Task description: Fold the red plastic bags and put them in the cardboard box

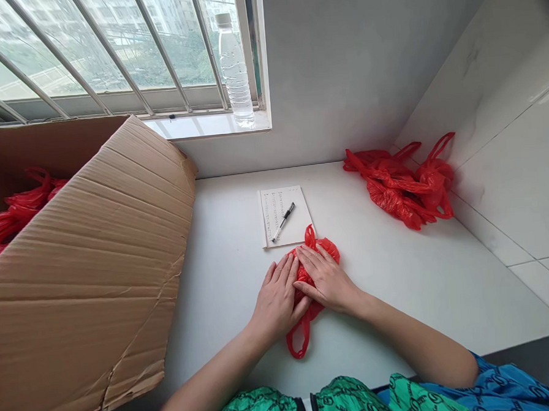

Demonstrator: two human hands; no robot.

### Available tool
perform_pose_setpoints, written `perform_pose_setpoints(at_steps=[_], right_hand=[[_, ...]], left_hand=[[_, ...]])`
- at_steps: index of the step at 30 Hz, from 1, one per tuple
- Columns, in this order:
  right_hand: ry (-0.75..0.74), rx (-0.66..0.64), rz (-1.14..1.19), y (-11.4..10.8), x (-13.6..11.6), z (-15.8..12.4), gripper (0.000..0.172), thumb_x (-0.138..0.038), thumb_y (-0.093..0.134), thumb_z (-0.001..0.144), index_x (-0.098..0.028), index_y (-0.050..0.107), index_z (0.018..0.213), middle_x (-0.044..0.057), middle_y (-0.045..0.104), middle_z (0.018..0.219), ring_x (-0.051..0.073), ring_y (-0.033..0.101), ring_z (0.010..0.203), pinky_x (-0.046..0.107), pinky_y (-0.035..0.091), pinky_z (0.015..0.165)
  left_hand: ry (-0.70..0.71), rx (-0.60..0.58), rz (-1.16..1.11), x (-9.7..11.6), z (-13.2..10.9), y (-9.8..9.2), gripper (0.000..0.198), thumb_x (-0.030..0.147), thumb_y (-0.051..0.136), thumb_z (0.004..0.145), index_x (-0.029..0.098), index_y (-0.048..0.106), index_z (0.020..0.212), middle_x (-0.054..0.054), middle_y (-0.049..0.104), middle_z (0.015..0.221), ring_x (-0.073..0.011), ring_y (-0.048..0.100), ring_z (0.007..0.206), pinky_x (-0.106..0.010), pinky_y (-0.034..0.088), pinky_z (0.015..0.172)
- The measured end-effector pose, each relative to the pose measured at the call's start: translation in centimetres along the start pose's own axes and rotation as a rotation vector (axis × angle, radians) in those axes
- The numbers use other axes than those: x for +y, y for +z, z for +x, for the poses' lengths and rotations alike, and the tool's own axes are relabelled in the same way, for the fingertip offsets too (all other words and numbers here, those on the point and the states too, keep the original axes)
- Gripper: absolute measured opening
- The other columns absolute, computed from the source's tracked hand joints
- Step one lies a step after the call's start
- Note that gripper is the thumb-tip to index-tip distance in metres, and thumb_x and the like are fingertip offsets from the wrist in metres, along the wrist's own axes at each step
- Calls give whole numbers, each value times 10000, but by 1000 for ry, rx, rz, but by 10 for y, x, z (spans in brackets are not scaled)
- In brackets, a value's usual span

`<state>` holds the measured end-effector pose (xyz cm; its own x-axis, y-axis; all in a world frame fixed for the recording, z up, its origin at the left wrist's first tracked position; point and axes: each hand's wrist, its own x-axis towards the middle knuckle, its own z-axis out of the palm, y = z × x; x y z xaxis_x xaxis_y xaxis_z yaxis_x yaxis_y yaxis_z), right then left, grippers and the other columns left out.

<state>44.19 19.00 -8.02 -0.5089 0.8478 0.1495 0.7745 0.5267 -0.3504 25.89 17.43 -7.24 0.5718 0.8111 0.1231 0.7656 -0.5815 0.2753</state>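
A red plastic bag [305, 329] lies crumpled on the white tabletop [388, 273] in front of me, one handle loop toward my body and a knotted-looking tip at the far end. My left hand [277, 296] lies flat over the bag's left side, fingers stretched forward. From the right, my right hand [327, 277] presses flat on the bag's upper part, its fingers extended toward the upper left. The hands nearly meet over the middle, and much of the bag is hidden beneath them.
Just beyond the bag lies a notebook [281, 199] with a pen [283, 222] on it. More red bags [400, 183] are heaped by the right wall. At left stands a large cardboard box [88, 258] with red bags [19, 209] inside. A water bottle [235, 72] stands on the windowsill.
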Motion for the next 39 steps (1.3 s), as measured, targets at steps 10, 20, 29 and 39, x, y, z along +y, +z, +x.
perform_pose_setpoints(at_steps=[10, 20, 29, 39], right_hand=[[-2, 1, -9, 1, 0, 0, 710, -563, 311, 988, -103, 272, 1527, 115, 339, 1562, 241, 259, 1468, 481, 178, 1226], [-11, 19, -7, 1, 1, 0, 698, -551, 330, 987, -125, 256, 1536, 115, 355, 1556, 247, 269, 1464, 494, 196, 1221], [-29, 8, 80, -13, 5, -1, 711, -583, 364, 971, -128, 317, 1515, 133, 420, 1515, 273, 370, 1415, 510, 269, 1188], [242, 400, 267, -61, 45, -12, 362, -446, 398, 1002, -261, 664, 1164, 38, 710, 1142, 216, 665, 1028, 316, 547, 770]], left_hand=[[9, 22, -9, 0, 0, 1, 734, 375, 499, 900, 141, 214, 1535, -137, 292, 1574, -276, 248, 1470, -484, 241, 1195], [6, 8, -1, 0, -1, 2, 744, 373, 503, 900, 140, 201, 1539, -140, 276, 1579, -274, 236, 1474, -484, 238, 1195], [129, -63, -78, -26, 4, -17, 661, 458, 488, 945, 217, 274, 1522, -95, 349, 1555, -245, 330, 1438, -460, 292, 1186], [-119, 229, -151, -6, 7, -53, 347, 402, 417, 995, 279, 551, 1291, -42, 623, 1222, -210, 597, 1111, -341, 533, 873]])
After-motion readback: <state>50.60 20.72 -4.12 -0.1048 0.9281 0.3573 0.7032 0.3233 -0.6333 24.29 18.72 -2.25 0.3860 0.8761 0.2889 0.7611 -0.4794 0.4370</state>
